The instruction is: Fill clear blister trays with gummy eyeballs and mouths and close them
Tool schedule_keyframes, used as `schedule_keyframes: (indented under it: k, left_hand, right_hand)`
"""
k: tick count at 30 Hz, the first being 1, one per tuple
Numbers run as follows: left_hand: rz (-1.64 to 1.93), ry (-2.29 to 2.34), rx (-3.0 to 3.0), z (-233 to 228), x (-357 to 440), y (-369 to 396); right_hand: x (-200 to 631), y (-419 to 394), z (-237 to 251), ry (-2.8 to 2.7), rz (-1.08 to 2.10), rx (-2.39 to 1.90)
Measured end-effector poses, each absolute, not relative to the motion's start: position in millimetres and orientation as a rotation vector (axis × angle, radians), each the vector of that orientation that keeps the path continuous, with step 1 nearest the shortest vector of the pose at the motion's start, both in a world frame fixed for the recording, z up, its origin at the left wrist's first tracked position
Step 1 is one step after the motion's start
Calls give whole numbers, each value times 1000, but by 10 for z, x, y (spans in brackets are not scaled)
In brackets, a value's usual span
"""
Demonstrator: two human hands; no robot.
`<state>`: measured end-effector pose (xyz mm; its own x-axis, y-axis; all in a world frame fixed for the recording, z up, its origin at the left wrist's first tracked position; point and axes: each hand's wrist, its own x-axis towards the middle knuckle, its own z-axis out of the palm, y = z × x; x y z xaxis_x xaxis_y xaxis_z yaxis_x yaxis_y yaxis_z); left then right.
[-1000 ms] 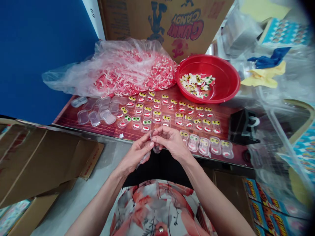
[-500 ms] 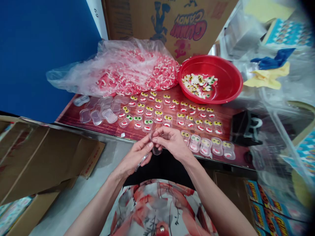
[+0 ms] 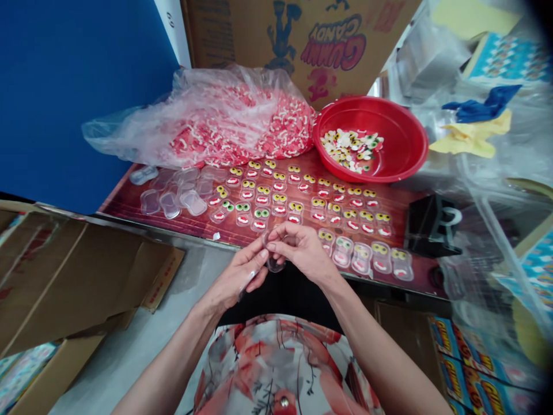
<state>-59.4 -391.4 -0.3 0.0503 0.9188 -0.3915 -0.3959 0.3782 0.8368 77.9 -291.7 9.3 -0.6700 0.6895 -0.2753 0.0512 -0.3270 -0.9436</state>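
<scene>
Dozens of filled candy shells [image 3: 302, 202] already lie in rows on the red-brown surface [image 3: 129, 202], each with a pair of gummy eyes above a red-and-white mouth, so by the look of it much of the filling is done. A small cluster of empty clear shells [image 3: 177, 193] waits at the left end of the rows, well apart from you. Plenty of stock is left as well: the plastic bag [image 3: 207, 127] behind the rows is heaped with red-and-white pieces, and the red bowl [image 3: 406, 138] to its right holds a loose layer of eye pieces.

Your two hands meet just in front of the surface's near edge, above your lap. Your left hand [image 3: 235, 276] and right hand [image 3: 302, 251] both pinch one clear plastic shell [image 3: 274, 264] between thumb and fingertips, both closed on it. It looks thin, transparent and glossy; I cannot tell whether it holds anything, or whether it is one shell or several nested.
</scene>
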Motion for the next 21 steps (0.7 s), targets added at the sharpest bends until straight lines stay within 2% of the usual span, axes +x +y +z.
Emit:
schedule_keyframes:
  k: [21]
  left_hand:
    - [1001, 1320, 833, 47, -659, -3948]
  right_hand:
    - [738, -3035, 8, -1634, 1909, -950]
